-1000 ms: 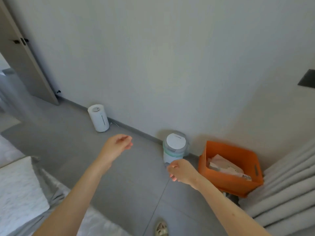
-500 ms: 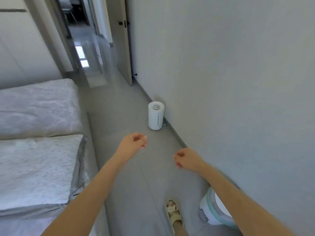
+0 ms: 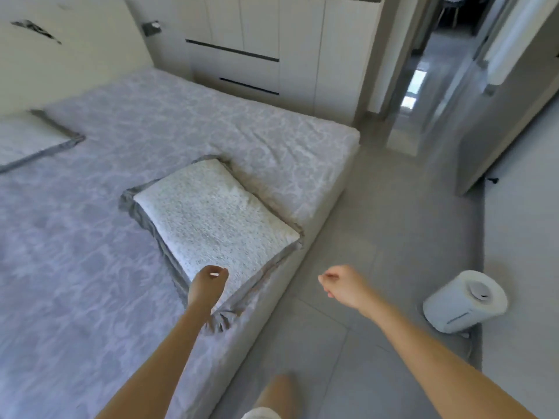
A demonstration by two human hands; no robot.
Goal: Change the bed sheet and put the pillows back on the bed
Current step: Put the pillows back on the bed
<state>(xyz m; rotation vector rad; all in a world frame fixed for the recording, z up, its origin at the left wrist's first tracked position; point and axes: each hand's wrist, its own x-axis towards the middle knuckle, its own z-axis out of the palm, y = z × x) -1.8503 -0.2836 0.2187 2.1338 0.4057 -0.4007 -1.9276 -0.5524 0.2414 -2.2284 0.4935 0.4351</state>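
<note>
Bed sheet: a lilac patterned bed sheet (image 3: 90,237) lies flat across the whole top of the bed (image 3: 320,201), smooth out to the far corner. The sheet change appears done.
Near pillow: a speckled white pillow (image 3: 211,213) with a grey border lies on the sheet by the bed's right edge, set at a slant. Its near corner is bunched.
Second pillow: another pillow (image 3: 27,140) lies at the bed's far left, partly cut off by the frame.
Left hand: the left hand (image 3: 207,284) hangs above the near pillow's corner, fingers loosely curled and holding nothing. Whether it touches the cover cannot be told through the blur.
Right hand: the right hand (image 3: 344,287) is out over the floor (image 3: 378,237), loosely curled and empty.
What remains: probably little, perhaps squaring the slanted pillow and smoothing its crumpled corner.
Surroundings: a white cylindrical appliance (image 3: 462,300) stands on the floor to the right, well apart from the bed. A pale wardrobe (image 3: 272,40) and an open doorway (image 3: 423,71) lie beyond.
</note>
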